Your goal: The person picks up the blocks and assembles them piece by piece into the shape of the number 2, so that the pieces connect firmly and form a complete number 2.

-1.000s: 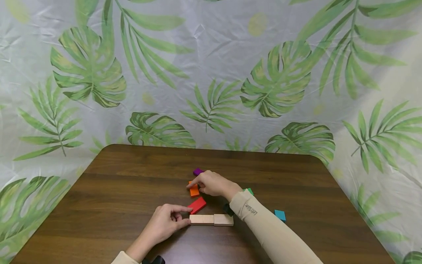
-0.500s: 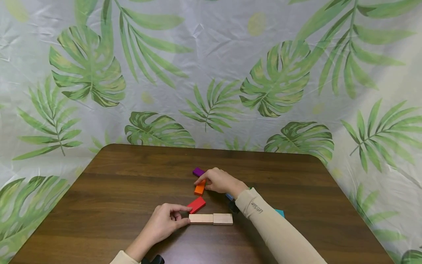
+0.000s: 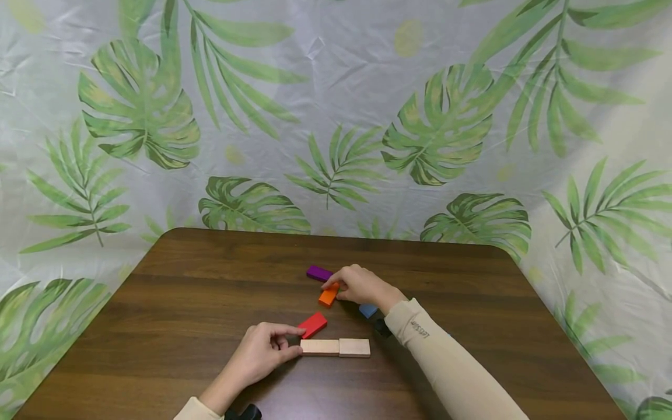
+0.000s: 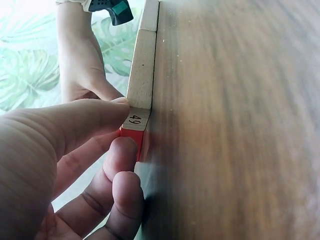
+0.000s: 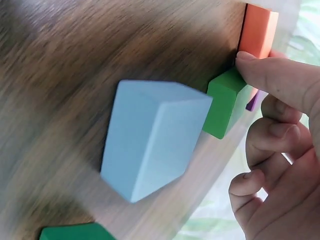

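Pinching the orange block (image 3: 328, 296) between thumb and index finger, the right hand (image 3: 362, 287) has it toward the far half of the brown table (image 3: 199, 303), at a slant, well apart from the row of uncoloured wood in front; whether it rests fully on the tabletop is hard to tell. The left hand (image 3: 262, 353) holds a narrow, loose span: its thumb touches the end of the left plain block (image 3: 320, 347), and its index finger reaches the near end of the red block (image 3: 314, 325).

As far as the arrangement shows, only part of the work seems done. The left plain block and the right plain block (image 3: 354, 347) lie flat, end to end, in one line. The red block is tilted away behind them, its near corner touching or just beside the left one, so it looks not yet squared up. The rest appear left over: the purple block (image 3: 319, 273) lies beyond the orange one, partly behind the right hand; the blue block (image 3: 368, 310) sits below that wrist; the right wrist view adds a green block (image 5: 225, 102) just beside the thumb and a darker green block (image 5: 75, 233), cut off by the edge.
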`<control>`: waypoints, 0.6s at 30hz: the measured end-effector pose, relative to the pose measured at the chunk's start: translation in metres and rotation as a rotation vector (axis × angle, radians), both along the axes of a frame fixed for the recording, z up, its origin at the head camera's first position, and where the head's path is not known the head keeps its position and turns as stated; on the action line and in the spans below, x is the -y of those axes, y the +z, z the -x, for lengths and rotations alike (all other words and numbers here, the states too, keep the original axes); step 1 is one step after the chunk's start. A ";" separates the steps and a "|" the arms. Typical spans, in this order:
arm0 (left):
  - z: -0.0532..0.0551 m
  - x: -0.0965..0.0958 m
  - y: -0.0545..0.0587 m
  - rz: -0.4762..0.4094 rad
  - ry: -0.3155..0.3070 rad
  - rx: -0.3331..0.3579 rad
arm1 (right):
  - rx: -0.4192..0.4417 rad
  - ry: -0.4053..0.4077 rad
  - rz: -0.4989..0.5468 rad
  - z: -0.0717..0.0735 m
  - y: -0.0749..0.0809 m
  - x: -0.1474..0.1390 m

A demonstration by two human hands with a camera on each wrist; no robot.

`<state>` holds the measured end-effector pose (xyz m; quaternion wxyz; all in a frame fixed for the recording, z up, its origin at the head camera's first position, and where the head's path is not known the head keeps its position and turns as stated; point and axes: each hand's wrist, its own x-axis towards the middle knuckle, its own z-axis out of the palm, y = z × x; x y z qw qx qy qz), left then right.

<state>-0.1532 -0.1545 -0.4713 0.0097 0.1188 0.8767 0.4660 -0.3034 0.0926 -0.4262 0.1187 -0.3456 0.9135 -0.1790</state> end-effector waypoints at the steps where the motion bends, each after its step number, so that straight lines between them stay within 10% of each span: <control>1: 0.000 0.000 0.000 0.000 0.000 0.001 | 0.000 -0.003 0.000 0.000 0.000 -0.002; 18: 0.001 0.001 0.000 0.002 0.004 -0.008 | 0.049 -0.060 0.001 -0.003 0.000 -0.019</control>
